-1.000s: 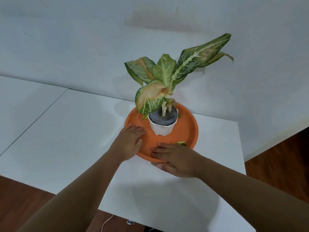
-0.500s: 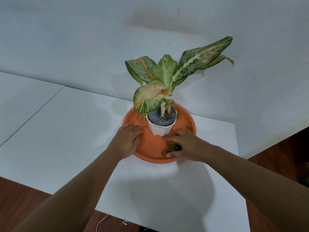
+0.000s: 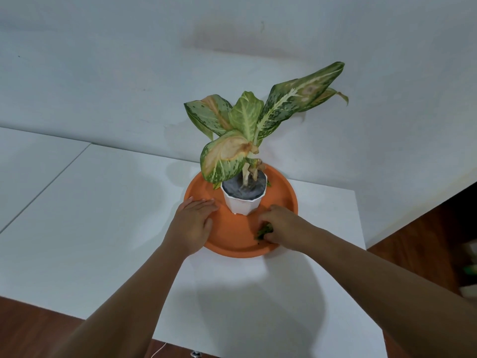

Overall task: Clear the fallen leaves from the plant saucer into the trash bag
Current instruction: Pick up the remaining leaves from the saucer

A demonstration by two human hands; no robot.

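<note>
Surface: a white matte table (image 3: pixel 77 228) carries the work. A second table (image 3: pixel 31 164), also white, butts against it at 9 o'clock, and a thin dark seam separates the two. The far edges of both meet a pale, scuffed wall (image 3: pixel 103 73) at 12 o'clock. Dark brown wood floor (image 3: pixel 426 228) shows at 3 o'clock and along the near edge at 6 o'clock, where a thin white cable (image 3: pixel 158 348) is visible. Blurred green and white objects sit at the far right of the view; I cannot tell what they are.

Task items: the orange saucer (image 3: pixel 284 195) sits on the table toward its 3 o'clock edge, near the wall. A white pot (image 3: pixel 241 206) of dark soil stands upright in it, slightly toward 12 o'clock of centre. It holds a variegated plant (image 3: pixel 245 120) with one yellowed blade drooping toward 9 o'clock. A small green scrap (image 3: pixel 268 183) shows in the saucer just beside the pot at 2 o'clock.

Hands: my left hand (image 3: pixel 192 224) lies flat on the saucer rim at 8 o'clock, fingers straight and together, holding nothing. My right hand (image 3: pixel 281 223) is inside the saucer at 4 o'clock, fingers curled, pinching a crumpled green leaf (image 3: pixel 263 231). The leaf is low over the saucer floor at 5 o'clock; I cannot tell whether it touches.
</note>
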